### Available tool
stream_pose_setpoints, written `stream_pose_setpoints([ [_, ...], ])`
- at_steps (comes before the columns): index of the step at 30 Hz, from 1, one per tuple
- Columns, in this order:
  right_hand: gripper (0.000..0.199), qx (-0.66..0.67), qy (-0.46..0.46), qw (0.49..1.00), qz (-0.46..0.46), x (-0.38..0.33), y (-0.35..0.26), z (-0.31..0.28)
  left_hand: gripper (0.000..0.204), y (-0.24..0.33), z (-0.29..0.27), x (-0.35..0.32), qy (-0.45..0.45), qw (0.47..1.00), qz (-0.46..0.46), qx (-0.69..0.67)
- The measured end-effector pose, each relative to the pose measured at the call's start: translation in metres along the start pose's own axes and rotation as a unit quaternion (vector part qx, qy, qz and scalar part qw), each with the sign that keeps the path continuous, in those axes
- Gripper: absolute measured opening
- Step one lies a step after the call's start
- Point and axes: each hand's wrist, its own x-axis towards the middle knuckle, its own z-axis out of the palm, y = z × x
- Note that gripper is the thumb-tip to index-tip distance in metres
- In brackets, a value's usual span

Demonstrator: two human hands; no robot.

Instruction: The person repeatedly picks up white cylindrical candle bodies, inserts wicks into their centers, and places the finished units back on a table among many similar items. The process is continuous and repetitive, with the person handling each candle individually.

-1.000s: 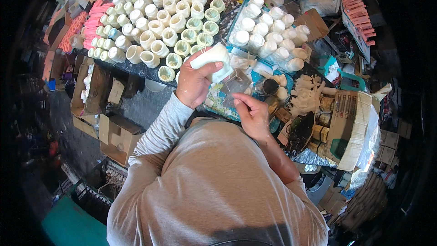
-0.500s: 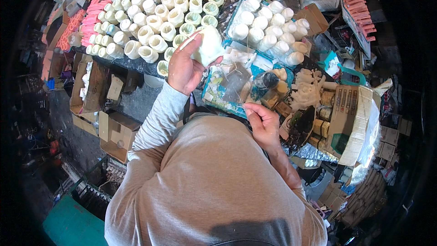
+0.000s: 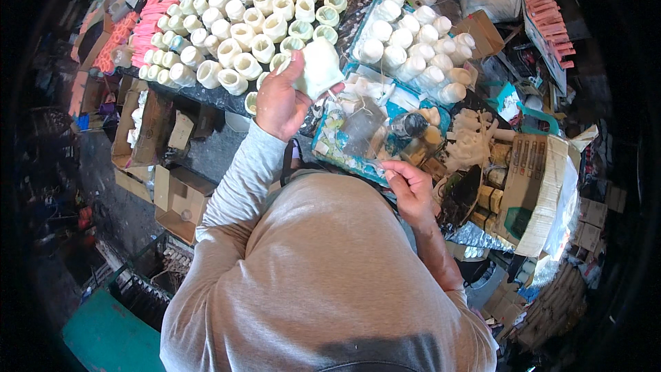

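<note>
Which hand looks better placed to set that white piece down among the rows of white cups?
Probably the left hand. It already grips the white piece and sits right beside the rows of white cups. The right hand is lower, near the blue tray, pinching something too small to identify.

Left hand lifting a moulded cup above the near edge of the table, just right of the rows of cups standing on it. Right hand hovering lower right, at the near rim of the tray. Rows of capped bottles standing behind the tray. Cardboard boxes lying on the floor below left.
</note>
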Motion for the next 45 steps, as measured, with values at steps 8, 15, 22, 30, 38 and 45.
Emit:
stream_pose_setpoints([
  [8,0.024,-0.049,-0.097,0.994,-0.018,0.009,0.013,-0.022,0.053,0.002,0.01,0.0,-0.029,0.999,0.004,0.013],
  [15,0.029,-0.118,-0.118,0.98,-0.106,0.044,-0.008,-0.012,0.052,0.0,0.016,-0.002,-0.033,0.998,-0.02,0.047],
  [22,0.024,-0.085,-0.018,0.987,-0.133,0.077,-0.043,0.051,0.051,-0.007,0.022,-0.01,-0.045,0.998,-0.041,0.034],
  [30,0.02,-0.099,0.007,0.967,-0.234,0.07,-0.047,0.05,0.046,-0.008,0.014,-0.02,-0.024,1.0,0.006,0.01],
  [38,0.021,-0.062,0.01,0.981,-0.185,0.074,-0.046,0.046,0.045,-0.014,0.017,-0.025,-0.042,0.996,0.048,0.059],
  [45,0.022,0.017,0.035,0.974,-0.224,0.076,-0.034,0.064,0.043,-0.03,0.019,-0.036,0.008,0.991,0.078,0.111],
])
